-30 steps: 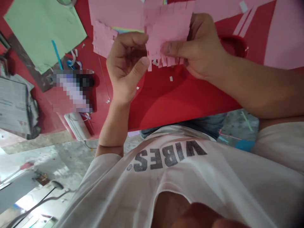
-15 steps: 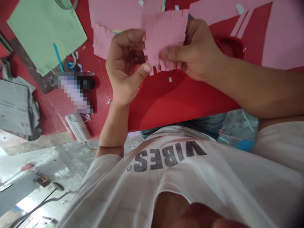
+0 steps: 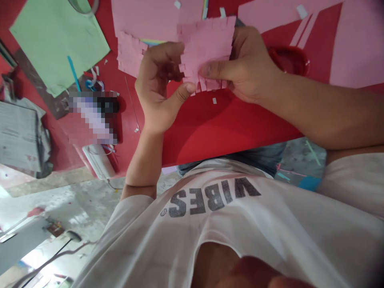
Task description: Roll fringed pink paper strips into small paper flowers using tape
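A piece of pink paper [image 3: 207,48] with its edges cut into small tabs is held over the red table. My right hand [image 3: 246,60] grips it from the right, thumb flat on the front and fingers behind. At the paper's lower left corner, the thumb of my left hand [image 3: 159,84] touches the tabs, while its curled fingers reach the left edge and partly pass behind. Some bottom tabs hang loose or bent. Behind my left hand lies another pink paper [image 3: 129,54] with cut edges.
Pink sheets [image 3: 156,20] lie at the back and a large one [image 3: 360,44] at the right. A red dish [image 3: 291,60] is beside my right forearm. Green paper [image 3: 60,44], a blue strip [image 3: 73,73] and a white power strip [image 3: 97,160] are at the left.
The pink paper has shifted slightly down and left with my right hand. My left thumb has moved a little right, further over the lower left corner.
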Available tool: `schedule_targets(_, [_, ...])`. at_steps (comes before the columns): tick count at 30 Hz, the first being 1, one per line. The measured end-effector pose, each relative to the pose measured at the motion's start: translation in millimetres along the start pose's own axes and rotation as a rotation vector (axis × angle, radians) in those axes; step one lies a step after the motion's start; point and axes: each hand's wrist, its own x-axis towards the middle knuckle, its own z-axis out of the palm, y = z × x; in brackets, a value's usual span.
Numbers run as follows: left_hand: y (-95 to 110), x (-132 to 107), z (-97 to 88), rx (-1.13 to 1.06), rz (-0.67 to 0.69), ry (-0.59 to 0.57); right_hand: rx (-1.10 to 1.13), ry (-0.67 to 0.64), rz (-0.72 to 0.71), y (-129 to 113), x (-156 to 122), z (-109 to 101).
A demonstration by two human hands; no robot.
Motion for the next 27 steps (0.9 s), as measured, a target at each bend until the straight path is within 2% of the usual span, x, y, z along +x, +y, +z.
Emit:
schedule_targets(4, [-1, 0, -4.3, 0.008, 0.018, -0.079, -0.013, 0.007, -0.004, 2, 0, 0])
schedule_targets(7, [3, 1, -6.8, 0.038, -0.041, -0.090, -0.010, 0.019, 0.028, 1, 0, 0])
schedule_targets(14, [14, -1, 0.0, 0.051, -0.186, 0.059, -0.028, -0.013, -0.002, 0, -2, 0])
schedule_targets(19, [12, -1, 2.7, -0.016, -0.076, 0.015, -0.032, 0.001, 0.004, 0, -1, 1])
schedule_targets(23, [16, -2, 2.5, 0.012, -0.159, 0.131, -0.089, 0.000, -0.022, -3, -2, 0])
schedule_targets(27, [16, -3, 0.5, -0.002, -0.053, 0.070, -0.175, -0.024, -0.049, -8, -3, -1])
